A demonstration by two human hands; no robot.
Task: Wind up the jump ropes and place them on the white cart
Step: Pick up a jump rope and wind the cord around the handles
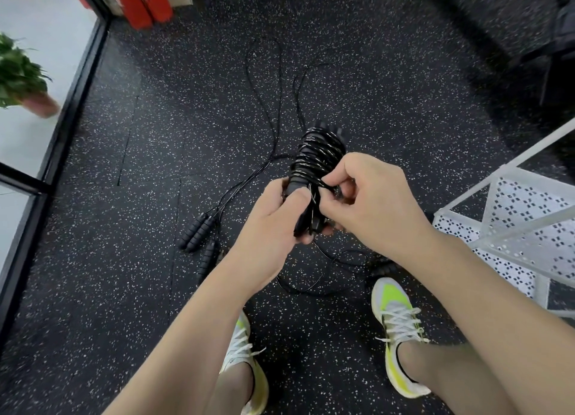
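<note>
At the far left a potted plant (21, 78) stands on a pale floor beyond a black frame (77, 87), and red panels (140, 0) lean at the top left. On the speckled black floor (124, 290), left of the hands, lie loose jump ropes (270, 103), their black ribbed handles (196, 231) bunched together and their cords looping away toward the top. The left hand (273, 228) is curled around the lower end of a wound jump rope bundle (314, 168), thumb pressed on its front. The bundle stands up between both hands, its cord coiled around the handles. The right hand (370, 203) touches it from the right, its fingertips pinching a strand of cord at the bundle's middle. Below are two white and yellow shoes (395, 330). At the right edge stands the white cart (513, 215), its perforated shelf close beside the right hand.
</note>
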